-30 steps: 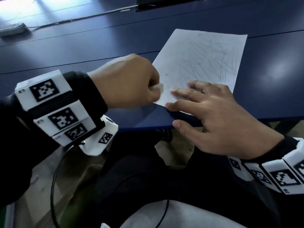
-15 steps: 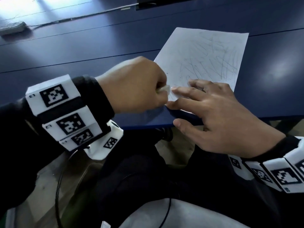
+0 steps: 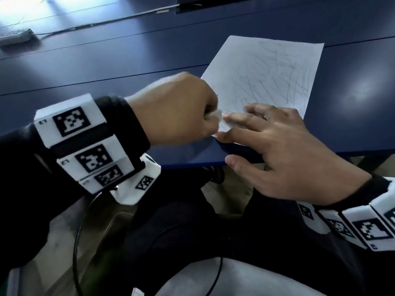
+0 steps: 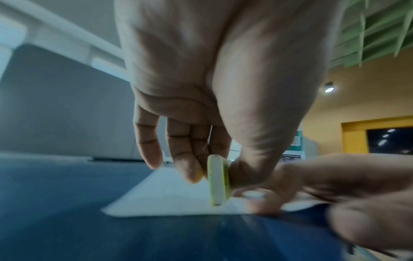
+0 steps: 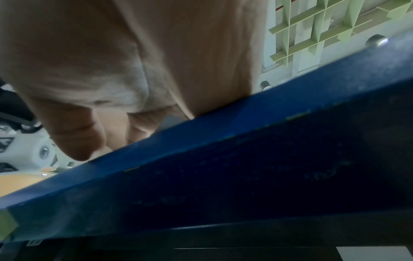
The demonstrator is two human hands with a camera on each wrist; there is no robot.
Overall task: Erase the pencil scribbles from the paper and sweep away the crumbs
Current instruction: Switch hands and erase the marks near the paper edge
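A white sheet of paper (image 3: 265,73) covered with grey pencil scribbles lies on the dark blue table (image 3: 106,67), its near corner close to the table's front edge. My left hand (image 3: 177,112) pinches a flat white eraser (image 3: 213,114) with a yellow-green rim (image 4: 218,183), standing on its edge on the paper's near corner (image 4: 170,199). My right hand (image 3: 275,146) lies flat with straight fingers pressing the paper's near edge, just right of the eraser. In the right wrist view only the palm (image 5: 111,53) and the table's edge (image 5: 223,141) show.
A grey power strip (image 3: 15,37) with a cable lies at the far left of the table. A dark slot (image 3: 213,3) runs along the table's back. My lap and a black cable (image 3: 77,242) are below the table's front edge.
My left hand with the eraser has slid right and a little away along the paper's near corner, up against my right fingertips. The right hand has stayed in place.
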